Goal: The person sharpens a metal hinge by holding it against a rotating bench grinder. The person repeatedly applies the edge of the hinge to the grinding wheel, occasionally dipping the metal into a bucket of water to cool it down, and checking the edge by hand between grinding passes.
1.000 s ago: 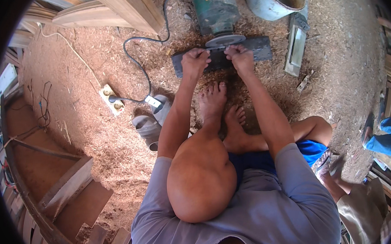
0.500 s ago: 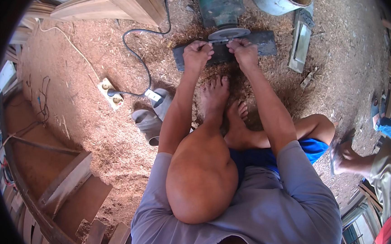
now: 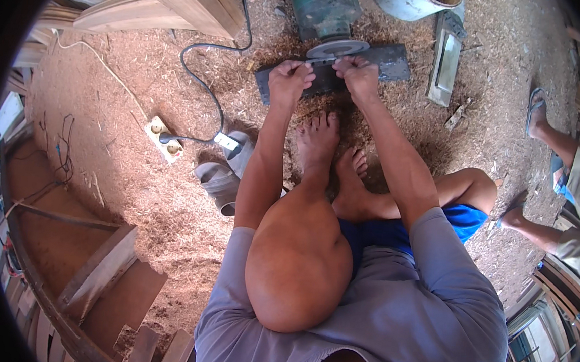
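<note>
A green bench grinder lies on the ground ahead of me, its round grinding disc facing my hands. Just below the disc, a thin strip, dark and partly bright, spans the gap between my fingertips; its kind is too small to make out. My left hand is closed, thumb and fingers pinched at the strip's left end. At the other end my right hand pinches it close to the disc's lower edge. Beneath both hands lies a dark flat board.
A whitish bucket and a sharpening-stone-like block on a wooden holder stand right of the grinder. A black cable runs to a socket strip. Sandals lie left of my feet. Another person's leg shows at right.
My hands have shifted very slightly left, still pinching at the disc. The other person at the right has stepped, with one sandalled foot now farther forward.
</note>
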`<state>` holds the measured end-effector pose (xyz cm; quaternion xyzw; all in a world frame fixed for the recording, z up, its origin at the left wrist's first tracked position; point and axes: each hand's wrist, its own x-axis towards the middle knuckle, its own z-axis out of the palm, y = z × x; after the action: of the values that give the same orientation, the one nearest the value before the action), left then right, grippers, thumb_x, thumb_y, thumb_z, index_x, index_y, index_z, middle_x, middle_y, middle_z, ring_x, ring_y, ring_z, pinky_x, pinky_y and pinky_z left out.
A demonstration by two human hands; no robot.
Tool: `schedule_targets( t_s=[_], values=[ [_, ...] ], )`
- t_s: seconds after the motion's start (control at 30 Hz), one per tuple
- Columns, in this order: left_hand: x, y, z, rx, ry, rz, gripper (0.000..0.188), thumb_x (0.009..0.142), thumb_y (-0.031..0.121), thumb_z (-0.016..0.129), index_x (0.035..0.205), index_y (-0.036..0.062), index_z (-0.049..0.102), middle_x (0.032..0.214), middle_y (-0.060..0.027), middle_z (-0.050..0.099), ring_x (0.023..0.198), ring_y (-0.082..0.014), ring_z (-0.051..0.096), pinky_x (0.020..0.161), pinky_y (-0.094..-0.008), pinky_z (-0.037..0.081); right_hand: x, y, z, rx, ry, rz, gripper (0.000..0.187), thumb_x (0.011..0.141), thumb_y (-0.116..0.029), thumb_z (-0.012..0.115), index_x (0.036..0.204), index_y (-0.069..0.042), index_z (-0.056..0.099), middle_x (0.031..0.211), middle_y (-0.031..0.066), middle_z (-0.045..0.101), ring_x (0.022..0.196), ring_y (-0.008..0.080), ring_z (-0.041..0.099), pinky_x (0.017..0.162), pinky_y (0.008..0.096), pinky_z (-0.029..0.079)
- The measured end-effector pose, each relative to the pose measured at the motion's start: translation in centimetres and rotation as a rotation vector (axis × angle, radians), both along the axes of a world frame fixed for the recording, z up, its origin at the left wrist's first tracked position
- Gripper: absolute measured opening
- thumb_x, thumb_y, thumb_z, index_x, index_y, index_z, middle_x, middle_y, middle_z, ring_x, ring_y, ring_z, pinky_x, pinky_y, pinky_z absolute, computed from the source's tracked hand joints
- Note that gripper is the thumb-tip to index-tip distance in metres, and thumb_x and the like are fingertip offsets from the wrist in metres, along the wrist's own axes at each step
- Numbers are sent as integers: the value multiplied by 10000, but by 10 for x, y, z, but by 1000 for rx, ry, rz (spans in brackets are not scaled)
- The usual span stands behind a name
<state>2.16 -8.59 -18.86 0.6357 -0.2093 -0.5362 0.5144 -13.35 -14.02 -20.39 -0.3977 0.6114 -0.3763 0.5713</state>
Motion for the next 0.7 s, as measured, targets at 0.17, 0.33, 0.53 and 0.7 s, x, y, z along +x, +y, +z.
schedule_targets(
  t_s=[0.17, 0.33, 0.53, 0.7],
  values=[
    [-1, 0, 3, 16, 10, 11, 188, 864, 110, 670, 936, -53, 613, 842, -115, 676, 688, -149, 669, 564, -218, 538, 1, 3, 12, 31, -43, -6, 142, 810, -38, 672, 889, 76, 641, 765, 101, 679, 628, 123, 632, 570, 221, 493],
    [-1, -2, 1, 23, 9, -13, 226, 861, 140, 685, 971, -45, 617, 880, -122, 682, 722, -153, 675, 590, -218, 540, -1, 1, 11, 57, -51, -26, 132, 822, -33, 665, 893, 73, 634, 769, 101, 676, 631, 127, 635, 559, 220, 493],
    [-6, -4, 1, -5, 23, 6, 164, 858, 108, 675, 899, -43, 627, 825, -111, 678, 660, -137, 662, 548, -219, 534, -3, 1, 10, 57, -40, -42, 156, 814, -47, 654, 916, 70, 637, 757, 104, 692, 607, 120, 644, 531, 223, 494],
    [-7, -6, -1, -10, 30, 0, 154, 854, 102, 677, 887, -41, 630, 814, -107, 678, 654, -134, 660, 542, -220, 534, -4, 2, 20, 70, -50, -46, 170, 821, -42, 640, 934, 85, 623, 786, 126, 691, 624, 128, 646, 550, 218, 501]
  ],
)
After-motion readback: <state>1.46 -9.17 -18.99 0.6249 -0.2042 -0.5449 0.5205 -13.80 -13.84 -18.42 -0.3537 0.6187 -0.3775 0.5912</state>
